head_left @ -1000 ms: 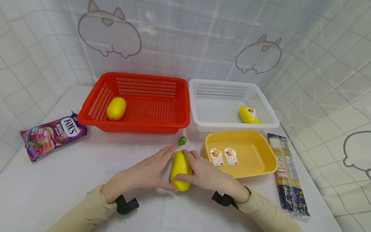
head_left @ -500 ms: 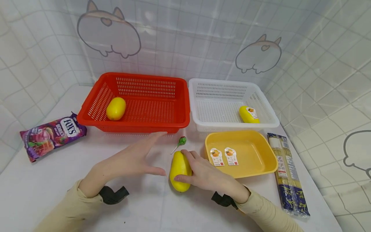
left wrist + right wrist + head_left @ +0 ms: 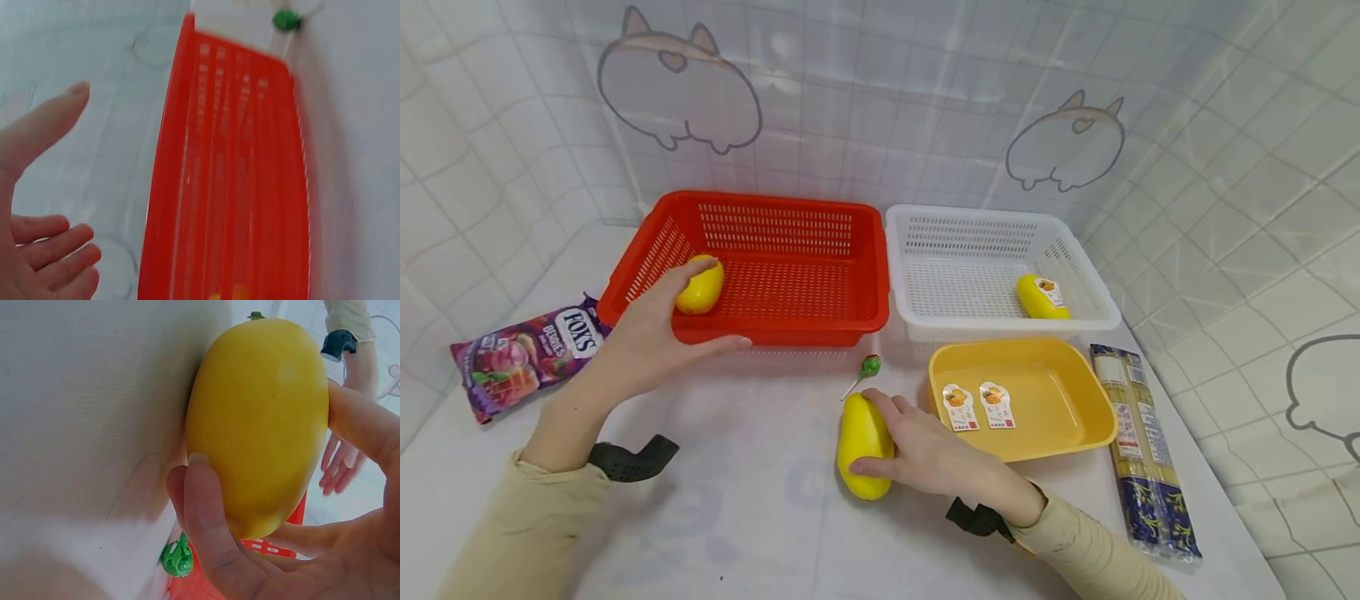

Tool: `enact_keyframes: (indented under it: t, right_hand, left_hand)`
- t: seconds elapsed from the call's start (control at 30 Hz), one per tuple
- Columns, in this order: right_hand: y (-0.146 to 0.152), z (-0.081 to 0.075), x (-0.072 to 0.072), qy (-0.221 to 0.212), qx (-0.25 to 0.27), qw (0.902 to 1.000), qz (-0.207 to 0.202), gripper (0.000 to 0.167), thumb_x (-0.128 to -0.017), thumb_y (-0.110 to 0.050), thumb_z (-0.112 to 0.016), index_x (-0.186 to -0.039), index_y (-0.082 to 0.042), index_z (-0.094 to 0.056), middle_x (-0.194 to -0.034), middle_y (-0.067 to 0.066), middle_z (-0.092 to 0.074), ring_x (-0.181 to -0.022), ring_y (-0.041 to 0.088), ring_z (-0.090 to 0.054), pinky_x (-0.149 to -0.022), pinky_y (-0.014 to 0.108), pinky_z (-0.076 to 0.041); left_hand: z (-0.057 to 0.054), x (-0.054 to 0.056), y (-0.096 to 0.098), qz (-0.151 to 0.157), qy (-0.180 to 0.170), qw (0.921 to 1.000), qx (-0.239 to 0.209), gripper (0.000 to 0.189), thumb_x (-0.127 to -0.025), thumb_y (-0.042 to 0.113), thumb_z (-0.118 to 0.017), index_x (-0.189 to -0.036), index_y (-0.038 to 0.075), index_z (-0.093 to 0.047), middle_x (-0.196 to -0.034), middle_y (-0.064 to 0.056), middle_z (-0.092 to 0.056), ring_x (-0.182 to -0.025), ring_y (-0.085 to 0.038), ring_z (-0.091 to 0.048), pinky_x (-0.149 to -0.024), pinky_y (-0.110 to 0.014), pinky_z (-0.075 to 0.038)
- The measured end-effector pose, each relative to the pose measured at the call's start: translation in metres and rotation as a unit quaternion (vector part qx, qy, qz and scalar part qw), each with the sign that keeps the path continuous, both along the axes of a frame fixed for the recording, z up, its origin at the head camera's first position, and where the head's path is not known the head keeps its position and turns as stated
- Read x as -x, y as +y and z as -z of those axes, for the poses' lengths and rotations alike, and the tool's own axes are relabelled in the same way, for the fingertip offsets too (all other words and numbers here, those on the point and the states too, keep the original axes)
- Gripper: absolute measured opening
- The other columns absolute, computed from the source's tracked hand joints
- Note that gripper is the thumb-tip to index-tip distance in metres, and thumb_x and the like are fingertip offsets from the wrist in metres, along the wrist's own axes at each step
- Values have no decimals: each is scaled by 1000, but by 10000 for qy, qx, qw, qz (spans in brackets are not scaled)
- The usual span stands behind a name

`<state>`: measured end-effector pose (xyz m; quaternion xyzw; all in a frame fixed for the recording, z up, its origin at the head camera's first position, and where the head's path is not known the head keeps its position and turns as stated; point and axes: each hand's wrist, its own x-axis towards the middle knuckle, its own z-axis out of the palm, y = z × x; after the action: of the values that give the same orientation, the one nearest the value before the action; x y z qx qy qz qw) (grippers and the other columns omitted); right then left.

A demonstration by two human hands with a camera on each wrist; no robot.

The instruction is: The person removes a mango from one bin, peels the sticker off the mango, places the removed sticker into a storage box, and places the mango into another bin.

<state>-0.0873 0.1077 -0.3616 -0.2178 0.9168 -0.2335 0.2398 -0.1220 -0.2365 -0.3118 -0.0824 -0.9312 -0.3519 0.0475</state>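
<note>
In the head view my right hand (image 3: 932, 454) grips a smooth yellow oval fruit (image 3: 859, 433) on the table, thumb on its near end and fingers along its right side. The right wrist view shows that fruit (image 3: 259, 419) close up, a small green stem on one end. My left hand (image 3: 647, 337), thumb and fingers spread, reaches over the front left corner of the red basket (image 3: 775, 223). Another yellow fruit (image 3: 702, 292) lies inside, overlapped by the fingertips in the head view. Nothing is held by the left hand (image 3: 44, 250) in its wrist view.
A green lollipop (image 3: 871, 365) lies beyond the gripped fruit. To the right stand a white basket (image 3: 970, 218) holding a stickered yellow fruit (image 3: 1040, 298), and a yellow tub (image 3: 1045, 392) with two stickers. A purple candy bag (image 3: 512, 354) and noodle packs (image 3: 1138, 450) lie at the sides.
My left hand has left the fruit's side and moved left and away from me to the red basket. My right hand has stayed on the fruit.
</note>
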Motion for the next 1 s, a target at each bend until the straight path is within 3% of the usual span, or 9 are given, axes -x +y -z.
enact_keyframes:
  t: [0.2, 0.47, 0.6, 0.73, 0.9, 1.0]
  right_hand:
    - [1, 0, -1, 72, 99, 9998, -149, 91, -85, -63, -69, -156, -26, -25, -121, 2, -54, -96, 14, -54, -82, 26, -51]
    - [0, 0, -3, 231, 150, 9994, -227, 88, -84, -62, -71, -154, -30, -29, -122, 1, -56, -95, 14, -54, -82, 27, -51]
    - [0, 0, -3, 279, 209, 9991, -249, 87, -83, -60, -72, -154, -31, -31, -122, 1, -57, -96, 14, -54, -81, 27, -51]
    - [0, 0, -3, 312, 275, 9988, -266, 86, -83, -59, -73, -153, -31, -32, -121, 0, -56, -96, 13, -54, -81, 27, -51]
    - [1, 0, -3, 339, 358, 9984, -290, 86, -83, -58, -74, -153, -31, -32, -119, -1, -56, -95, 12, -54, -80, 26, -51]
    - [1, 0, -3, 326, 388, 9983, -295, 85, -83, -58, -74, -153, -32, -32, -119, -1, -56, -95, 13, -54, -80, 26, -50]
  left_hand:
    - [2, 10, -38, -698, -187, 9974, 28, 111, -81, 54, -78, -162, 19, -11, -163, -19, -21, -137, -49, -29, -93, -77, -39]
    - [15, 19, -69, -998, -473, 9939, 56, 116, -85, 56, -71, -161, 8, 2, -166, -24, -1, -141, -54, -18, -96, -81, -30]
    - [21, 21, -75, -902, -561, 9943, 82, 119, -84, 56, -72, -160, 5, 3, -160, -32, -12, -133, -53, -26, -93, -77, -37]
    - [25, 23, -76, -838, -512, 9951, 79, 116, -83, 56, -73, -159, 4, -3, -148, -31, -29, -123, -49, -34, -87, -69, -46]
    - [27, 25, -78, -841, -595, 9946, 102, 116, -84, 58, -72, -159, 2, -5, -143, -30, -34, -120, -47, -38, -84, -63, -48]
    - [27, 25, -78, -817, -669, 9944, 70, 112, -84, 58, -72, -159, 3, -9, -141, -27, -39, -117, -44, -43, -81, -53, -50]
